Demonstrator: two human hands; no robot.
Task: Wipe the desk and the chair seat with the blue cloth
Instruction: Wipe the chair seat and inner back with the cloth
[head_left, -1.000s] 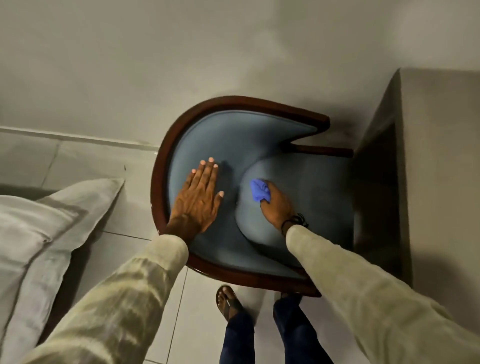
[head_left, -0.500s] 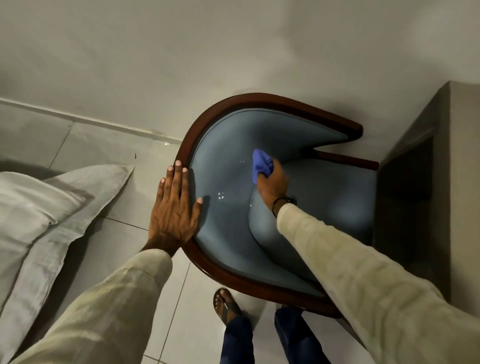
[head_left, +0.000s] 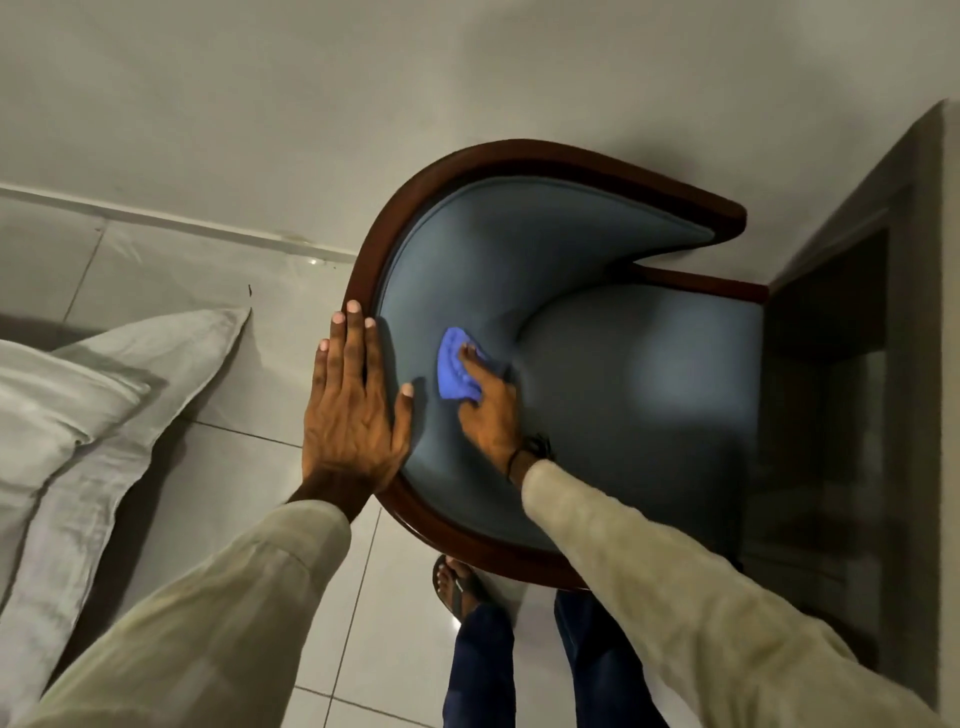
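Note:
A curved tub chair with a dark wooden rim (head_left: 519, 156) and blue-grey upholstery stands below me. Its seat cushion (head_left: 649, 384) faces the desk (head_left: 930, 312) at the right. My right hand (head_left: 488, 410) presses the crumpled blue cloth (head_left: 453, 369) against the padded inner backrest, just left of the seat's edge. My left hand (head_left: 353, 405) lies flat with fingers spread on the chair's left rim, thumb on the padding, holding nothing.
A grey wall is behind the chair. White pillows (head_left: 78, 415) on a bed fill the left edge. The floor is pale tile (head_left: 208, 467). My feet in sandals (head_left: 457, 587) stand just in front of the chair's near rim.
My right hand has slid the blue cloth down and to the left along the inner backrest, closer to my left hand. My left hand stays on the chair's left rim.

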